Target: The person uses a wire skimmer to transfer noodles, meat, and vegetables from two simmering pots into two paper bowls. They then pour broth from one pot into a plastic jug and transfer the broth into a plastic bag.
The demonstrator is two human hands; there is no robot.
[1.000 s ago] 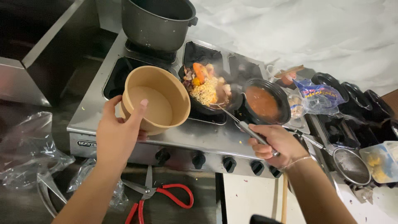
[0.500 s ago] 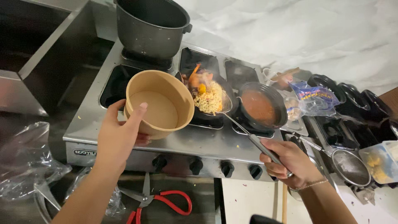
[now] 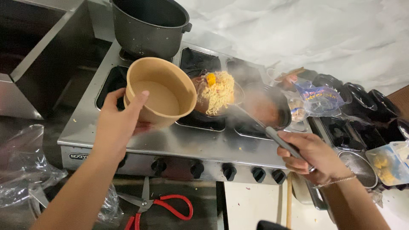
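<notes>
My left hand grips a tan paper bowl by its near rim, tilted over the steel stove. The bowl's inside looks bare. My right hand holds the long metal handle of a small pan, lifted and tipped toward the bowl's right rim. Yellow noodles with an orange piece sit piled in the pan. Steam rises around it.
A large dark pot stands on the back burner. A second pan with reddish sauce sits to the right. Plastic bags, black containers and a strainer crowd the right side. Red-handled scissors lie below the stove knobs.
The pan of noodles has lifted off the burner and tipped toward the bowl. The bowl has risen and moved right to meet it. My right hand has slid back along the handle.
</notes>
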